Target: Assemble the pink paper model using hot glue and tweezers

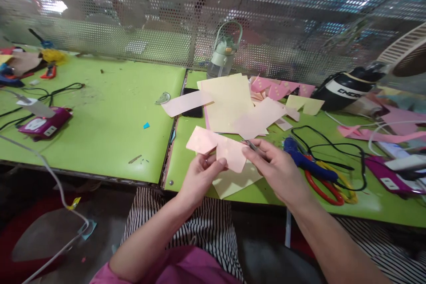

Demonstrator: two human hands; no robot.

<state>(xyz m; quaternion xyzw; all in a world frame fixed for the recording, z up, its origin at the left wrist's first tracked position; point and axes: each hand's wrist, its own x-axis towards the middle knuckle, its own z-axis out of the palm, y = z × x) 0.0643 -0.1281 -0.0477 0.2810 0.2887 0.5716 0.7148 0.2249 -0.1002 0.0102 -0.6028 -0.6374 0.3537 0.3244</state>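
A cut pink paper piece [229,153] is held above the near edge of the green table. My left hand [207,172] pinches its lower edge between thumb and fingers. At the paper's right side, my right hand [266,157] is closed around a small dark metal tool [251,144], whose tip touches or nearly touches the paper. Most of the tool is hidden by my fingers. Below the held piece lies a pale yellow sheet [238,181]. Behind it rest larger yellow sheets [228,102] and pale pink pieces [261,117].
A glue gun [309,162] and red-handled scissors [321,188] lie right, among black cables. Farther back stand a green bottle [222,57], a black bottle [346,90] and a fan [409,49]. A phone [193,108] lies under pink paper. Purple power strips [45,123] sit at both sides.
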